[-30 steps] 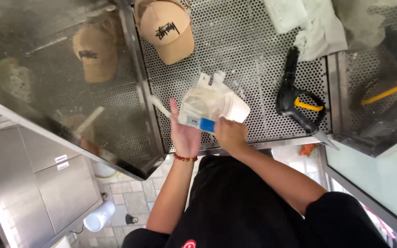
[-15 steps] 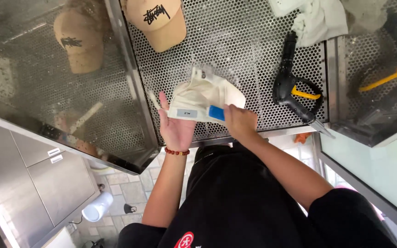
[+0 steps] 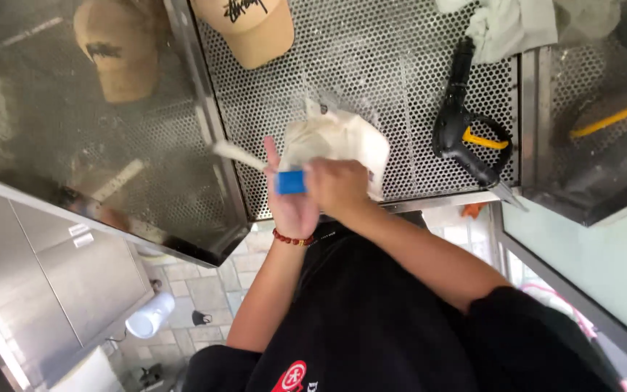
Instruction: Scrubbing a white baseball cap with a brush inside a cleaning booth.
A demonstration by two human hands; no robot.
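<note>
While the head camera looks down past a black shirt, the perforated metal shelf (image 3: pixel 371 80) serves as the landmark for everything else. Left of the shelf, a glossy steel panel (image 3: pixel 59 145) mirrors a tan cap, and below that panel stand grey cabinet doors (image 3: pixel 74 283) with a white cup (image 3: pixel 150 316) lying on the tiled floor. At the shelf's upper left edge sits the real tan cap (image 3: pixel 252 29), brim down toward the person.

Over the shelf's lower middle, the left hand (image 3: pixel 292 207), a red bead bracelet (image 3: pixel 293 238) at its wrist, is held open and flat, fingers straight and pointing up, its palm backing a crumpled white bag (image 3: pixel 335 141). A small blue piece (image 3: pixel 291 182) lies against that palm at the bag's lower left corner. Just right of it, the right hand (image 3: pixel 339 185) is curled tight, fingers pinching the bag's bottom edge beside the blue piece, so both hands meet at the bag, which is raised just above the shelf's front rim.

Farther right on the shelf lies a black tool with a yellow trigger (image 3: pixel 466 134), and a pale cloth (image 3: pixel 509 25) is bunched at the shelf's upper right corner.
</note>
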